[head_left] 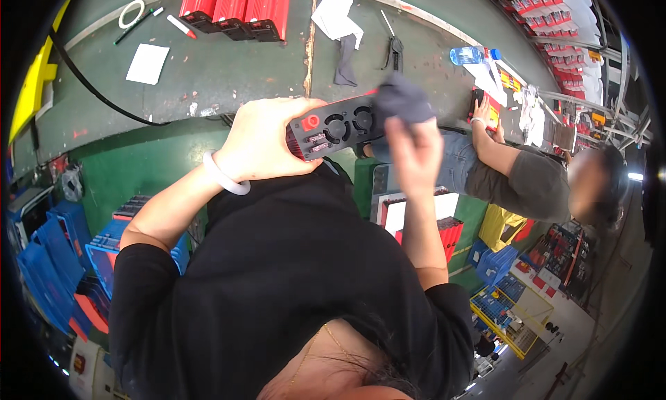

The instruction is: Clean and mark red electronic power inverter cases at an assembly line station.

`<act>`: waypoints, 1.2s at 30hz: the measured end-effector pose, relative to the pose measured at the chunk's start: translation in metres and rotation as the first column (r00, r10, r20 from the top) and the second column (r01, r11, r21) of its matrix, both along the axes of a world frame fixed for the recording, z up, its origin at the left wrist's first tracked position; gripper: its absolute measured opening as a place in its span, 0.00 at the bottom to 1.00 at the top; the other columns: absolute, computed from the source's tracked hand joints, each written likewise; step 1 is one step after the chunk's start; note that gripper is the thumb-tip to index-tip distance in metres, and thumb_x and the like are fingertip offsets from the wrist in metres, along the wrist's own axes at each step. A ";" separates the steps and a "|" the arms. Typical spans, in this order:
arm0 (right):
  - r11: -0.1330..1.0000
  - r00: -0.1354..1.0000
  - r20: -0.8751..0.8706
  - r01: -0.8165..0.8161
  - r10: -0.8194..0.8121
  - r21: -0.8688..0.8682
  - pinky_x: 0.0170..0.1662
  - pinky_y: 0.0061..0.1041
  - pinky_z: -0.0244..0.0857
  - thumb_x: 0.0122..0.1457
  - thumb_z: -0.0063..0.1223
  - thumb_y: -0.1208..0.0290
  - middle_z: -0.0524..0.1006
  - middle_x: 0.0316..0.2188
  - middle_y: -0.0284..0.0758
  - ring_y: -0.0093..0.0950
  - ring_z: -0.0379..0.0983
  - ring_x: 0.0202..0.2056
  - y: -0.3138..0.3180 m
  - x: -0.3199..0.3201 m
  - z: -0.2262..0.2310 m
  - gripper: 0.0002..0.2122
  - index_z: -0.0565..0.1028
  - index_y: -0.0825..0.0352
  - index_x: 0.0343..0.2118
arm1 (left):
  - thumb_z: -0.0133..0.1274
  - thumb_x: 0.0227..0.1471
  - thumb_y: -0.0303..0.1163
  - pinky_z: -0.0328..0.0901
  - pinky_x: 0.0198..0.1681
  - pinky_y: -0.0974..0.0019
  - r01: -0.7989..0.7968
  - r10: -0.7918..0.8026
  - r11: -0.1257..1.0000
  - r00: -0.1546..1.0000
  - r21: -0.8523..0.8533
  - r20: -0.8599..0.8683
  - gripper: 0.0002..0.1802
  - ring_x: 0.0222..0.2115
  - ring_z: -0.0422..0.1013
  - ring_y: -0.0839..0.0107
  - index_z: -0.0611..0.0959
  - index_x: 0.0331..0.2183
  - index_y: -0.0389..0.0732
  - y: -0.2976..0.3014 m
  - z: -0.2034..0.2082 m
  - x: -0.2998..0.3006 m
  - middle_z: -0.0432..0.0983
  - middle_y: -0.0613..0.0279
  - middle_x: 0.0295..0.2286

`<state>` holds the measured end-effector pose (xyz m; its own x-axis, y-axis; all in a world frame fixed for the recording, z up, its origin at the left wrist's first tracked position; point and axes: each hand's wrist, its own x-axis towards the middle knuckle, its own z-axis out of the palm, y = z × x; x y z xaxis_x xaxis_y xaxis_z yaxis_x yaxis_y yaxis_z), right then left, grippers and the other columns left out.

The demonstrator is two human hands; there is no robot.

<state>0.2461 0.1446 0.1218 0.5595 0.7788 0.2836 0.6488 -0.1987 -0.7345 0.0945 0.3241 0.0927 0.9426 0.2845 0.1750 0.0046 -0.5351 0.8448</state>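
My left hand (262, 140) is closed round one end of a red-cased power inverter (325, 145), held tilted in front of my chest at the bench edge. Its black end panel faces up, with two fan grilles, a red round terminal and a few small metal terminals. In my right hand (418, 154) a dark grey cloth (404, 100) is bunched, over the panel's right end. That cloth and the fingertips are smeared by motion, and the cloth covers the corner beneath it, so I cannot tell whether it touches.
On the green bench (229, 74) stand three red inverters (232, 8). Around them lie a marker (182, 27), white paper (147, 63), another grey cloth (345, 61), a dark-handled tool (394, 52) and a water bottle (474, 55). A co-worker (534, 178) handles a red unit at right.
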 end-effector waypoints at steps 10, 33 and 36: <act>0.934 0.823 0.537 0.020 0.188 -0.358 0.39 0.34 0.51 0.39 0.56 0.68 0.66 0.26 0.28 0.31 0.63 0.34 0.035 -0.027 0.002 0.19 0.77 0.61 0.39 | 0.62 0.26 0.38 0.68 0.30 0.59 -0.046 0.048 0.998 0.998 -0.050 0.043 0.22 0.26 0.73 0.55 0.80 0.31 0.44 0.008 -0.005 0.000 0.75 0.55 0.23; 0.896 0.802 0.533 -0.004 0.268 -0.445 0.41 0.35 0.53 0.38 0.55 0.70 0.68 0.25 0.28 0.30 0.65 0.35 0.060 -0.015 0.011 0.15 0.78 0.58 0.34 | 0.64 0.25 0.39 0.67 0.30 0.62 0.033 -0.037 0.995 0.999 -0.098 -0.037 0.23 0.25 0.73 0.55 0.80 0.30 0.42 0.029 -0.006 0.000 0.76 0.55 0.23; 0.942 0.824 0.547 0.050 0.150 -0.333 0.39 0.34 0.53 0.41 0.54 0.73 0.68 0.24 0.30 0.33 0.64 0.33 0.059 0.002 0.012 0.10 0.77 0.62 0.30 | 0.63 0.25 0.39 0.68 0.33 0.61 0.043 -0.042 0.996 0.999 -0.076 0.015 0.29 0.28 0.74 0.57 0.79 0.38 0.44 0.031 -0.005 0.003 0.77 0.56 0.27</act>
<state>0.2480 0.2039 0.1341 0.3395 0.9025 0.2649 0.9394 -0.3113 -0.1434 0.0971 0.3554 0.0874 0.9518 0.2570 0.1673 -0.0288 -0.4683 0.8831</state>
